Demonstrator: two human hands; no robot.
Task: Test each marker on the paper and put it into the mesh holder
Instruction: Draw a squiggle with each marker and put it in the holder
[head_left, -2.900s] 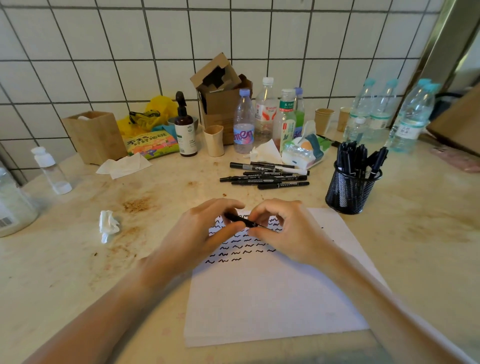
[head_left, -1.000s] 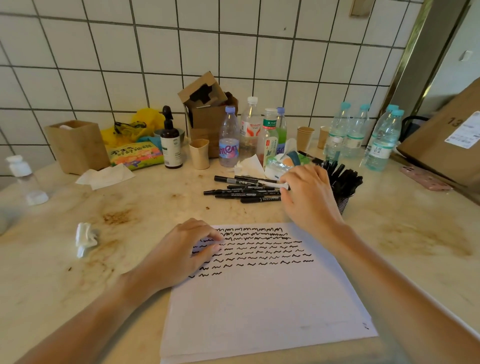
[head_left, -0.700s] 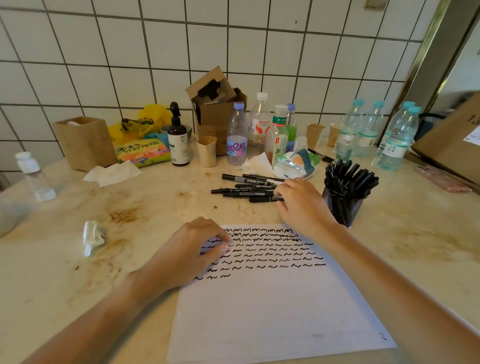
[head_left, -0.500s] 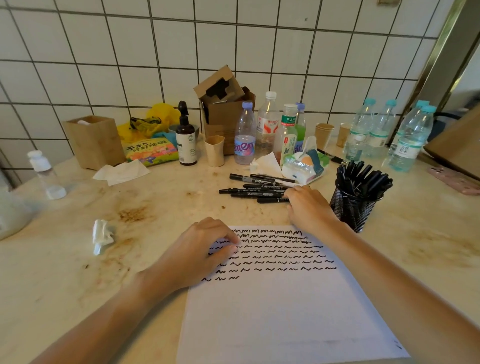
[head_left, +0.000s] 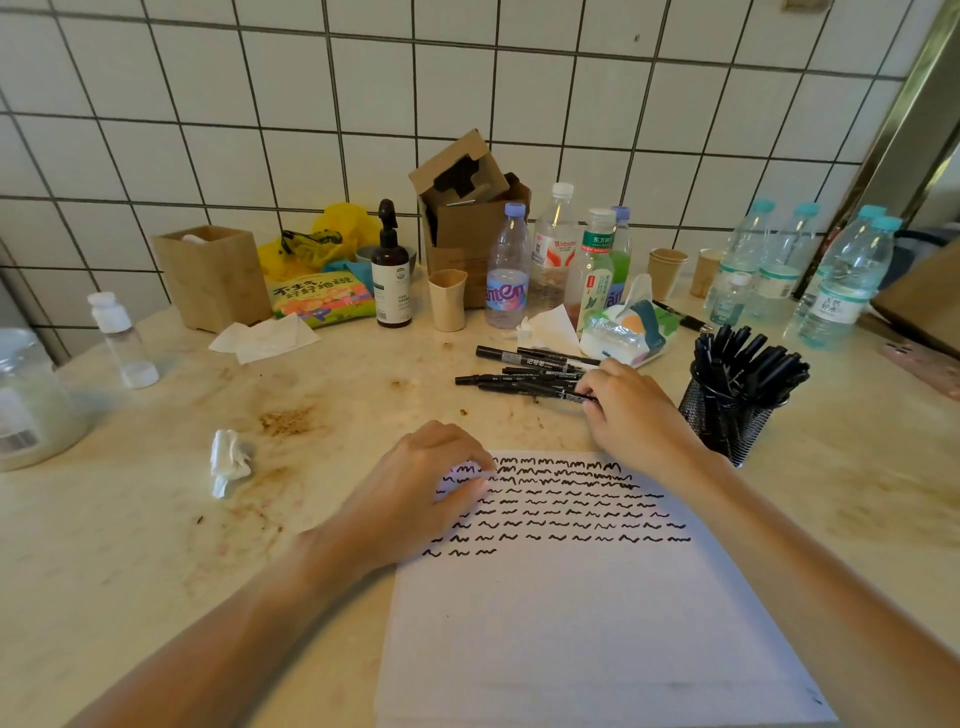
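Reaching from the pile's right end, your right hand (head_left: 626, 410) pinches the nearest marker (head_left: 535, 388), lying left-right beyond the paper (head_left: 587, 623); left hand (head_left: 421, 499) rests loosely on it, holder (head_left: 727, 421) right.

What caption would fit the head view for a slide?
Right hand takes a marker from the loose pile, left hand rests on the scribbled paper, mesh holder nearby.

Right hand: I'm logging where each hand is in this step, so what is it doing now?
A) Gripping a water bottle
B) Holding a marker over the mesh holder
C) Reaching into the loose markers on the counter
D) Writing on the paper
C: the right hand has its fingertips on the loose markers lying on the counter, left of the mesh holder and beyond the paper.
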